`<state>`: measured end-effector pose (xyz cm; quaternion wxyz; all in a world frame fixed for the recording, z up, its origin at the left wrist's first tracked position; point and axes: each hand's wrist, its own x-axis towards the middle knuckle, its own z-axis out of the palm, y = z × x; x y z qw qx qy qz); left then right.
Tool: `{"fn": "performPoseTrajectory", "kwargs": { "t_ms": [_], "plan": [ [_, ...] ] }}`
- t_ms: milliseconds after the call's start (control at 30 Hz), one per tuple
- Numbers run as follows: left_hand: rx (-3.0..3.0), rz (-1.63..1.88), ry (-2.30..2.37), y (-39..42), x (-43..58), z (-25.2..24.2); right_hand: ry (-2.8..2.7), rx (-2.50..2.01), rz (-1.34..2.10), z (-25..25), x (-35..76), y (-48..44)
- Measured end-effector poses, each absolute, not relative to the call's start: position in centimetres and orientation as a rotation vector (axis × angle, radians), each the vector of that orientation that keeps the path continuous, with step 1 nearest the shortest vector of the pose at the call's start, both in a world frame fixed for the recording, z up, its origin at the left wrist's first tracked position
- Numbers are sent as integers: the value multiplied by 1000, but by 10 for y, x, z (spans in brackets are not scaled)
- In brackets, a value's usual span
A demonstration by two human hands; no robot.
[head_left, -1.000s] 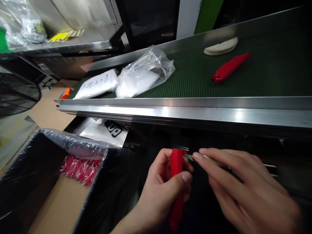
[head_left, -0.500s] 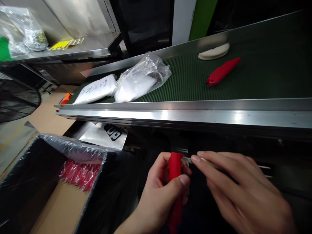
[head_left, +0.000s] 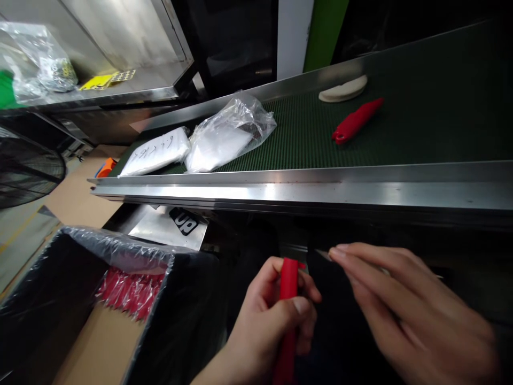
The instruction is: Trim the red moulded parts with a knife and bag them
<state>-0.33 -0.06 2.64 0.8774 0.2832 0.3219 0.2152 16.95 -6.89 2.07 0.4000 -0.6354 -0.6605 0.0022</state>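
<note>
Two bare hands, lower centre and lower right: the left hand has its grip wrapped round a long, smooth red bar, near-upright, thumb across; the right hand, fingers outstretched, pinches a slim, pointed grey tool just beside it, below a ribbed dark-green belt.

Factory workplace, conveyor belt, steel bench, fan

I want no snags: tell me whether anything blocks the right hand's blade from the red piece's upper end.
Nothing visible stands between the thin blade in the right hand and the upper end of the long red piece. Fingers of the left hand curl just below that gap.
</note>
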Motion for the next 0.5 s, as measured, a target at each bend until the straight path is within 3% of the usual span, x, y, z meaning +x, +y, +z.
{"fn": "performPoseTrajectory", "kwargs": {
  "t_ms": [500],
  "plan": [
    [192,441,366,-1,-2,20,-1769,-1512,46,21,157,-69]
  ]
}}
